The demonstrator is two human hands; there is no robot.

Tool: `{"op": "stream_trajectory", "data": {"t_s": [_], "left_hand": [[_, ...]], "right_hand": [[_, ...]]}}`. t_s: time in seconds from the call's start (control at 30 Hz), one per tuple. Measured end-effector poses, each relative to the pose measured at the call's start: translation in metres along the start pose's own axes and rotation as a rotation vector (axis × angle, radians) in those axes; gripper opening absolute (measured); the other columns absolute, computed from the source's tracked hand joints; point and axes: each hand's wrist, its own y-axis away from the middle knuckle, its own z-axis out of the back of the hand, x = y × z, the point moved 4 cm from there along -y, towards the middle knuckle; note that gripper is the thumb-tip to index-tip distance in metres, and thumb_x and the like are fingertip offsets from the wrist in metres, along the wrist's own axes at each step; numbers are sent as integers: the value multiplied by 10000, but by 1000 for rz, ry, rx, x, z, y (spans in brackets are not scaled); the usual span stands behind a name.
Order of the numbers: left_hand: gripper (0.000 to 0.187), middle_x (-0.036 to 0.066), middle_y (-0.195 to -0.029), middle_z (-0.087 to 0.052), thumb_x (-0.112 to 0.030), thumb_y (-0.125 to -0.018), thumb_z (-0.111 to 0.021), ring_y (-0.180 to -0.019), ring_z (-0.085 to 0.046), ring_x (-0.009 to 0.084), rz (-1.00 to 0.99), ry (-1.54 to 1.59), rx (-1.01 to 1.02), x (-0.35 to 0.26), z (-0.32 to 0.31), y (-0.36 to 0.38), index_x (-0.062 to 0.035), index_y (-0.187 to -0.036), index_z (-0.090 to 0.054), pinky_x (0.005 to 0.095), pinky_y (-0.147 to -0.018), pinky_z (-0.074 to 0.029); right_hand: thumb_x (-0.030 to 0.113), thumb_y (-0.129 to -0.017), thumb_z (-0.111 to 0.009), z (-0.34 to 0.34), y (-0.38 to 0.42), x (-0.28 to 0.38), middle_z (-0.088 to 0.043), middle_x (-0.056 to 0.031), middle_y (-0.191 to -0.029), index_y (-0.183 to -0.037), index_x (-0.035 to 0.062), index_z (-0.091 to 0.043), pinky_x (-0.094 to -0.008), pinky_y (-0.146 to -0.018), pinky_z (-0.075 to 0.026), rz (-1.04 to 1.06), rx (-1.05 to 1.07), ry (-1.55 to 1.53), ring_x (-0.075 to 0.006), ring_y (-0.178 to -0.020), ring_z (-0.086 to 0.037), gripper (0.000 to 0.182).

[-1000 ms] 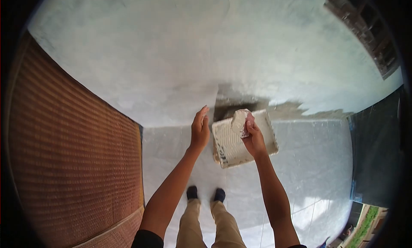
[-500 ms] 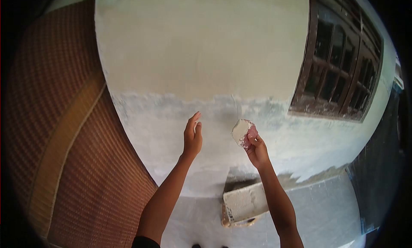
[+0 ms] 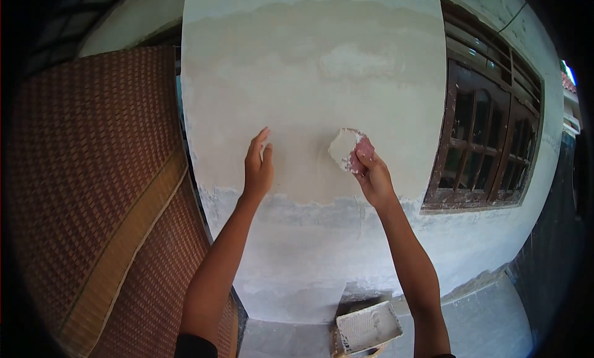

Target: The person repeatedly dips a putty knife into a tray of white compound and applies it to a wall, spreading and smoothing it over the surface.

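Note:
My right hand (image 3: 375,177) grips a flat reddish scraper (image 3: 352,150) by its right side. Pale paste covers the scraper's left part, with white bits along its edges. My left hand (image 3: 258,164) is raised to the left, fingers apart and holding nothing. Both hands are in front of a wall (image 3: 297,110) with a beige upper area and a whitish-grey lower band. Whether the scraper touches the wall is hard to tell.
A white ribbed tray (image 3: 357,329) with pale paste stands low at the wall's foot, above the grey floor (image 3: 284,339). Brown woven matting (image 3: 105,154) hangs at the left. A dark wooden window (image 3: 482,135) is on the right.
The view has tilted upward, showing more of the upper wall and window. Both hands are higher in view, and my right hand still holds the scraper.

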Motion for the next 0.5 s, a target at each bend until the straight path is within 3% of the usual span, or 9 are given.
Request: {"op": "stream_trajectory", "data": {"t_s": [0.2,0.33,0.4,0.43,0.5], "left_hand": [[412,147,-1373,-522,-140,-1002,-451,-1311,-471,274,-77,-73,-24,-6,12,-54,-50,-1404,-449,401,-1107,-340],[412,146,-1369,-519,-160,-1004,-447,-1305,-471,281,-96,-140,-28,0,10,-75,-45,-1400,-450,404,-1107,-342],[413,145,-1375,-508,-165,-1006,-441,-1300,-468,288,-113,-190,-28,3,9,-86,-45,-1400,-447,407,-1104,-346],[413,145,-1375,-508,-165,-1006,-441,-1300,-468,288,-119,-192,-35,5,11,-92,-45,-1400,-447,407,-1104,-346],[424,144,-1386,-494,-170,-1007,-438,-1313,-447,293,-116,-255,-20,12,13,-102,-47,-1413,-430,408,-1106,-343]], "right_hand": [[155,-949,-625,-59,-51,41,-640,-25,-1156,-1318,49,-549,-281,-900,-489,140,8,212,-121,-1039,-604,390],[146,-945,-630,-90,-94,62,-683,-16,-1028,-1208,43,-636,-270,-822,-496,371,51,403,-109,-904,-631,283],[95,-920,-625,-107,-105,80,-726,-89,-968,-1142,25,-680,-273,-757,-507,679,-63,884,-156,-800,-661,240],[95,-920,-625,-113,-113,81,-726,-89,-968,-1142,25,-680,-273,-757,-507,686,-57,882,-156,-800,-661,240],[61,-903,-612,-131,-119,83,-727,-129,-954,-1121,35,-689,-302,-715,-531,987,-38,1112,-229,-766,-680,233]]}}
